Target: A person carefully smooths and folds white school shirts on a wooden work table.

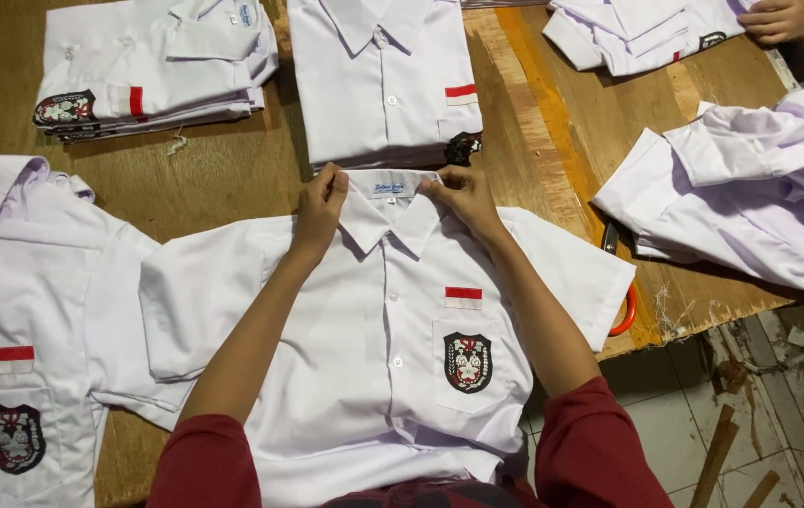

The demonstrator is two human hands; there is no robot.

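White shirt (364,339), left hand (319,202), right hand (463,199) pinching collar (391,212)

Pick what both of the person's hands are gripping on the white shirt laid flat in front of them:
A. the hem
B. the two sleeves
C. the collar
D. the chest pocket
C: the left hand and right hand each pinch one side of the collar at the top of the white shirt, well above its chest pocket.

Shirt (364,357) lies on table (223,179) — folded stacks (378,85) behind, scissors (623,310) right
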